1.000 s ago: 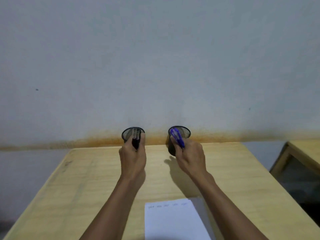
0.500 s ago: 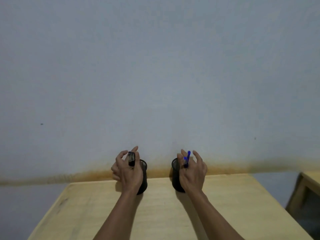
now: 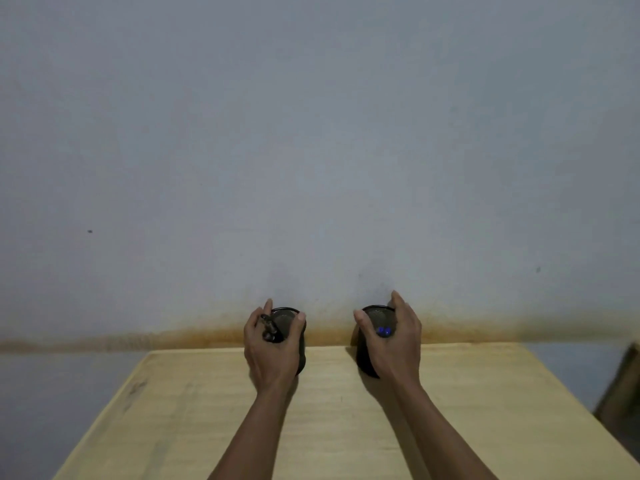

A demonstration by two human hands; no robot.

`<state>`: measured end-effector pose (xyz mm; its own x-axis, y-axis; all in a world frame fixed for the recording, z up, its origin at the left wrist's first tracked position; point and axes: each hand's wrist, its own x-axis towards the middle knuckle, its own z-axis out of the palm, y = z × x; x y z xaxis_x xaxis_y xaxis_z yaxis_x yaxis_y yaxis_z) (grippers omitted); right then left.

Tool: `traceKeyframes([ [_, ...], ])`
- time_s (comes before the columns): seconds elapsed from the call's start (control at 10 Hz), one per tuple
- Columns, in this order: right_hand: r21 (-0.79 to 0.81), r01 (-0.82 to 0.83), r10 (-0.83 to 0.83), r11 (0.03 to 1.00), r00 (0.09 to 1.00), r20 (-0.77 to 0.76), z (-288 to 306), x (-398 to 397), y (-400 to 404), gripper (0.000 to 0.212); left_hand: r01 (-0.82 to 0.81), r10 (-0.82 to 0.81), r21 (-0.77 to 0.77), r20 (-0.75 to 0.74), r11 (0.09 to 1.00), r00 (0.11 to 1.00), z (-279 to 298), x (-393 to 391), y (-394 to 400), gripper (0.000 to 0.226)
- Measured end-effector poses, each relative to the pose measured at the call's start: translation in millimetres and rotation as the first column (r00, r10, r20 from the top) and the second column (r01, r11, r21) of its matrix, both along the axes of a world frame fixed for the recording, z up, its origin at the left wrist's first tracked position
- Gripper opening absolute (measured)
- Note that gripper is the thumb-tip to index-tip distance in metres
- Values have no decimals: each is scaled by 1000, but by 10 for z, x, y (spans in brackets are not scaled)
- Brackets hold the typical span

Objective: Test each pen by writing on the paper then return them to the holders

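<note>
Pens: a dark pen (image 3: 269, 328) lies in the left hand (image 3: 273, 348), and blue pen ends (image 3: 384, 331) show at the right hand (image 3: 393, 341). Each hand wraps a black mesh holder (image 3: 287, 315) and its twin (image 3: 375, 313), both standing at the far edge of the counter (image 3: 346, 427), against the wall (image 3: 311, 150). Left grip: fingers and thumb curled round the holder's sides, the dark pen pinned under them, its long axis slanting up and away toward the rim, just beside the opening. Right grip: curled likewise round its holder; whether the blue pens are pinched or already rest inside cannot be told. The paper is out of view. Judged step: returning pens, each hand serving its nearer holder.
</note>
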<state>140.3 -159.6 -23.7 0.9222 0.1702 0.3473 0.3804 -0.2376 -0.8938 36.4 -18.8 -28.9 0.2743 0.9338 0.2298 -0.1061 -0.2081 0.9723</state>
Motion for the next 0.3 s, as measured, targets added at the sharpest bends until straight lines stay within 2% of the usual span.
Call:
traceKeyframes([
  [0.1,-12,-6,6,1000,1000,15,34,-8,-4,96,12,-12,34,-11,999,1000,35,-25,-9,80],
  [0.3,29,-14,14,999,1000,16,193,-96,-128,113,8,-4,85,-46,996,999,183,-206,17,109],
])
